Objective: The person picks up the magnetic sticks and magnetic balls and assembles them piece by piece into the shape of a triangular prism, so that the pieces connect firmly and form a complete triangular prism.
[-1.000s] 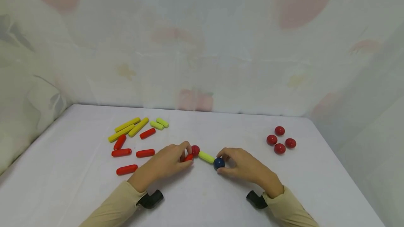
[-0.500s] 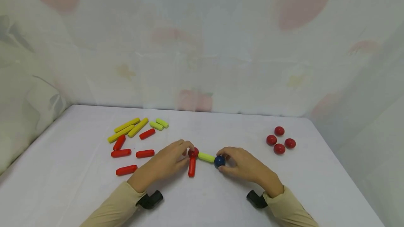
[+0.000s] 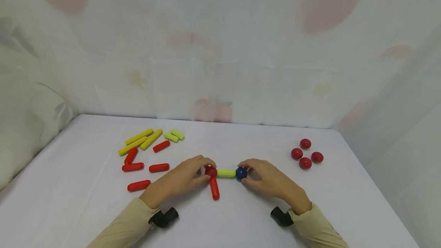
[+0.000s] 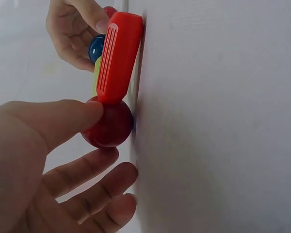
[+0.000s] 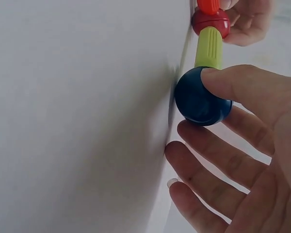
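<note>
My left hand pinches a red ball between thumb and fingers. A red ribbed stick is joined to that ball and points toward me on the table in the head view. From the same ball a yellow-green short stick runs right to a dark blue ball. The blue ball is pinched by the thumb and fingers of my right hand. The joined pieces form an L lying on the white table.
Loose red sticks lie left of my left hand, with longer yellow sticks and two short yellow-green sticks behind them. Several red balls sit at the right. A patterned cloth hangs behind the table.
The red stick has swung from under my left fingers to point toward me. My left hand has shifted its hold onto the red ball, and the yellow-green stick now lies level.
</note>
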`<state>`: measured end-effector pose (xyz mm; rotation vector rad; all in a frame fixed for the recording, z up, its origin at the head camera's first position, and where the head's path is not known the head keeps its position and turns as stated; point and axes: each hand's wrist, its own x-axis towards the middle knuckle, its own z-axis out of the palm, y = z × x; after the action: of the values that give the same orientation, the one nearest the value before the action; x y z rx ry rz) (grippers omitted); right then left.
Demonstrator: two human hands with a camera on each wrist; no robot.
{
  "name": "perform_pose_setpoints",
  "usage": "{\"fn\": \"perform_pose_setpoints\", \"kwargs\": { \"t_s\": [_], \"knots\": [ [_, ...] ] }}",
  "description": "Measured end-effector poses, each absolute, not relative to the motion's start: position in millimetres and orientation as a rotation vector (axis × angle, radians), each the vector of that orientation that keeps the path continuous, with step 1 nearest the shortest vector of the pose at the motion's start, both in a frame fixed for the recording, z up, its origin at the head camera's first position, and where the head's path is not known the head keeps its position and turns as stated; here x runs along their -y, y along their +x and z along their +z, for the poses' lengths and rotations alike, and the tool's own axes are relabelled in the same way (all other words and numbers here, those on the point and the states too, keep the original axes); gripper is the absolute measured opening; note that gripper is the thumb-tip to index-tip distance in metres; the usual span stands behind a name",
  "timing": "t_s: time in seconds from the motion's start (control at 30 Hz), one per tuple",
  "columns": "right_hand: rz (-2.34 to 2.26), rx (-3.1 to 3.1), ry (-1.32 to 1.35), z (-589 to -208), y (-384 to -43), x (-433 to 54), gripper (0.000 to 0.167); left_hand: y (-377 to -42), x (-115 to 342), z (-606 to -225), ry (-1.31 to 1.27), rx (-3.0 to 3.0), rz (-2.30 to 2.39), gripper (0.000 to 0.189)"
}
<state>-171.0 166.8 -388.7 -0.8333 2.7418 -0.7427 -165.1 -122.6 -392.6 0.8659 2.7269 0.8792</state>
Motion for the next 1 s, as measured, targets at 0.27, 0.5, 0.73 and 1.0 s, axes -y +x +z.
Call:
{"fn": "perform_pose_setpoints", "kwargs": {
  "t_s": [0.27,0.5,0.73,1.0],
  "knots": [
    [-0.744,-2.74,-0.821,-390.8,-174.5,-169.6,0.041,-170.4,123.0,-399.8,0.818,-2.603,0.997,0.038],
    [-0.753,-2.776,-0.78,-389.9,-169.1,-176.3,0.039,-170.8,126.8,-406.8,0.748,-2.553,1.071,0.037],
    [-0.744,-2.851,-0.735,-389.8,-166.3,-199.1,0.037,-166.4,130.7,-411.1,0.669,-2.51,1.184,0.035],
    [-0.776,-2.895,-0.681,-386.4,-165.0,-216.8,0.037,-165.7,133.2,-415.5,0.638,-2.502,1.231,0.034]
  ]
}}
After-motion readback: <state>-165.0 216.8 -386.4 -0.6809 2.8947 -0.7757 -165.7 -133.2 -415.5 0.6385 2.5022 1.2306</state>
